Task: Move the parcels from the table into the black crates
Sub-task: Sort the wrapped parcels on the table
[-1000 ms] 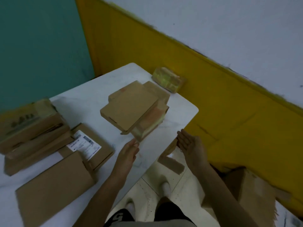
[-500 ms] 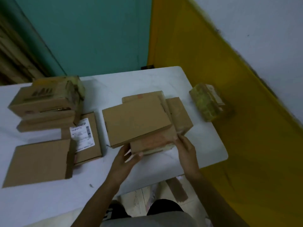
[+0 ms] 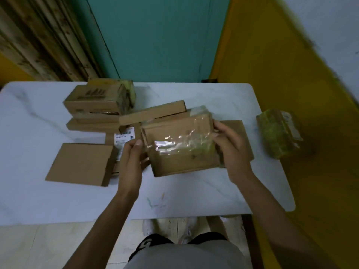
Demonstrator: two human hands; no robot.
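I hold a brown cardboard parcel (image 3: 180,146) with shiny clear tape across its face, lifted and tilted above the white table (image 3: 194,195). My left hand (image 3: 131,162) grips its left edge and my right hand (image 3: 231,150) grips its right edge. A flat brown box (image 3: 153,112) leans tilted behind it. Another flat parcel (image 3: 240,136) lies under my right hand. No black crate is in view.
A stack of cardboard boxes (image 3: 97,105) stands at the back left. A flat brown parcel (image 3: 81,164) and a labelled one (image 3: 124,137) lie left of my hands. A yellow-green taped parcel (image 3: 279,138) sits at the table's right edge. Yellow wall (image 3: 291,84) runs on the right.
Both hands closed on the taped parcel and lifted it from under the flat box, which now leans tilted behind. The camera has swung to face the table squarely.
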